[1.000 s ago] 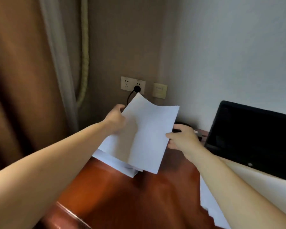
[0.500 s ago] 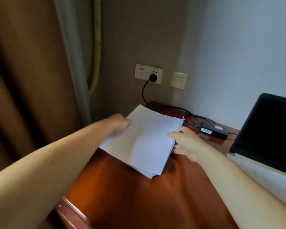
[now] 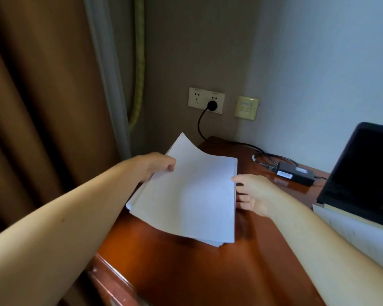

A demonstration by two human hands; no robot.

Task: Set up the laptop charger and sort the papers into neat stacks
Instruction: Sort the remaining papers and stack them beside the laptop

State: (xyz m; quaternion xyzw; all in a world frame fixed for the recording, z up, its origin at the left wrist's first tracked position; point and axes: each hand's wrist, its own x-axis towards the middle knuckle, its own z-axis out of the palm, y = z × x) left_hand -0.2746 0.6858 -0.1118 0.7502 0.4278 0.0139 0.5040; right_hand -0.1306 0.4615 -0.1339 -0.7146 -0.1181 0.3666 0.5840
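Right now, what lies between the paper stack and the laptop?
Head view: the right hand gripping the paper stack, then the charger brick and cable on the desk, before the laptop.

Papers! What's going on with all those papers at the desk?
A person is squaring up a stack of papers at the wooden desk. The left grip pinches its left edge and the right grip holds its right edge. The charger brick lies on the desk beside the laptop, and its plug sits in the wall socket.
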